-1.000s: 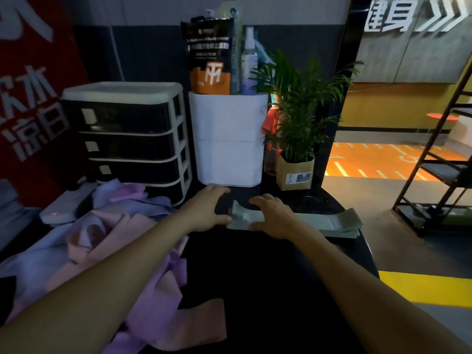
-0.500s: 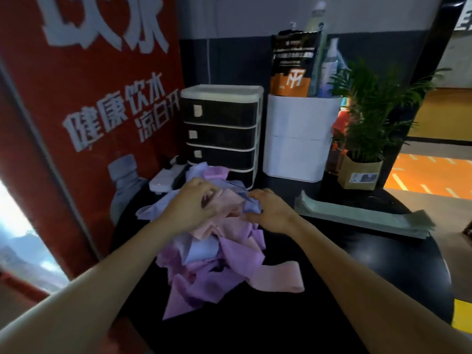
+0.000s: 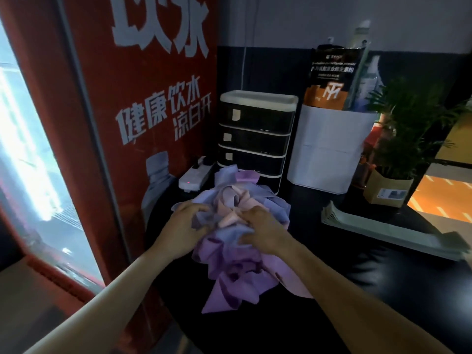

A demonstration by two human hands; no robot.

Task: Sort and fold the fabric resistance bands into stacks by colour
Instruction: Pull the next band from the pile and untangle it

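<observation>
A tangled pile of fabric bands (image 3: 237, 254) in purple, pale blue and pink lies on the black round table (image 3: 357, 302). My left hand (image 3: 186, 226) grips the pile's left side, fingers curled into bluish-purple fabric. My right hand (image 3: 260, 231) grips the middle of the pile, fingers dug into pink and pale blue bands. A flat stack of folded grey-green bands (image 3: 388, 231) lies at the table's right, apart from both hands.
Behind the pile stand a black drawer unit (image 3: 255, 139), a white power strip (image 3: 195, 176), a white box (image 3: 329, 149) holding a dark pouch and bottles, and a potted plant (image 3: 398, 159). A red poster panel (image 3: 143, 111) borders the table's left.
Both hands left the grey-green stack and moved left to the mixed pile, where they now dig into it. The view swung left with them.
</observation>
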